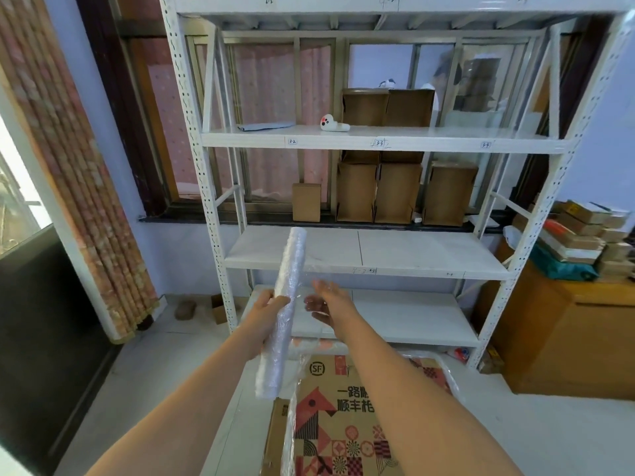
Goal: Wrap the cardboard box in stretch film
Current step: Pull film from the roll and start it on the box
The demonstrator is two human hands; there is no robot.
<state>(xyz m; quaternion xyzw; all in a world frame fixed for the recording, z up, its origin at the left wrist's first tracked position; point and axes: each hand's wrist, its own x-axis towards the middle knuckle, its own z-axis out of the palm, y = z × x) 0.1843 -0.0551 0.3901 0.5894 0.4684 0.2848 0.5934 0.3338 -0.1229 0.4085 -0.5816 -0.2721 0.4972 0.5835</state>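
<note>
From the head camera, we see the left hand [271, 304] curled round a roll of stretch film [283, 310], holding it tilted above the printed cardboard box [347, 424] that lies low in the foreground, before a white metal shelving unit [364, 139]. The right hand [326, 300] reaches out beside the roll, fingers spread and relaxed behind a clear sheet of film [292, 407], which trails down across the box's left edge. Plain brown cartons [398, 192] stand on the shelves behind.
</note>
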